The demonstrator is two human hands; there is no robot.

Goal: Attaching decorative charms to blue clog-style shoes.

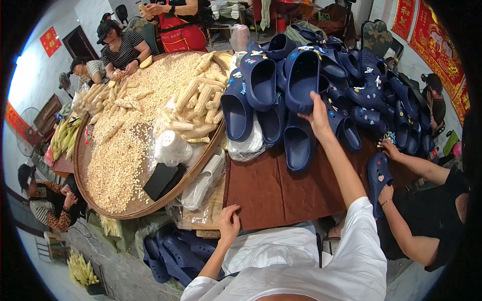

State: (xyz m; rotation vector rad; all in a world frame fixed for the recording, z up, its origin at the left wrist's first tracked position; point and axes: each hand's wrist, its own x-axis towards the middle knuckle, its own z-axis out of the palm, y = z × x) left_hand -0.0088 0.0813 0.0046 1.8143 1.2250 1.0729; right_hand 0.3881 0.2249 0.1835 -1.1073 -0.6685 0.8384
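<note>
While the right hand (317, 113) reached up the pile: its fingers were closed on the rim of a navy clog (303, 75).
Clog position: held tilted among the heaped clogs (371, 95) on the brown-clothed table (271, 193).
Handling: judged light, springy foam — best taken by the thick rim.
Surface: matte, smooth, rounded toe.
Left hand (228, 223): fingers spread flat on the table edge — nothing held.

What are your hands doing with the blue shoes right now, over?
Right hand up on a navy clog atop the pile, fingers on its rim. Left hand resting on the brown table edge. Another person's hands work a clog alongside.
</note>
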